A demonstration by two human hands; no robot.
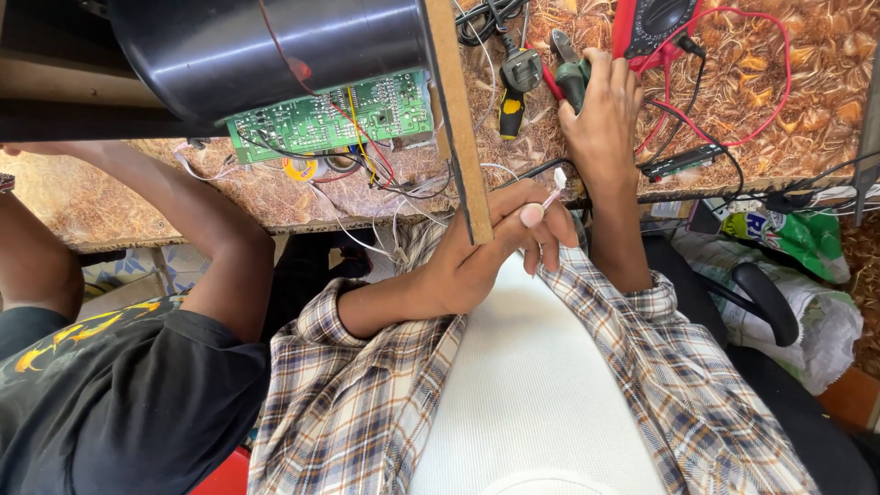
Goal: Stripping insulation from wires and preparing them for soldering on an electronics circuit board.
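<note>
My left hand (490,247) grips the lower edge of a thin wooden panel (456,119) and pinches a small white-tipped wire (557,180) between its fingers. The panel carries a black cylindrical housing (266,46) and a green circuit board (330,115) with loose coloured wires. Further up the patterned table (807,92), my right hand (600,110) closes on green-handled cutters (568,69). Beside them lie a yellow-and-black screwdriver (511,110) and a grey plug (521,66).
A red multimeter (651,23) with red leads (775,82) lies at the top right, with a black strip (683,161) below it. Another person in a black shirt (110,394) reaches an arm (183,211) in from the left. A green bag (797,236) and a black chair arm (761,298) are at the right.
</note>
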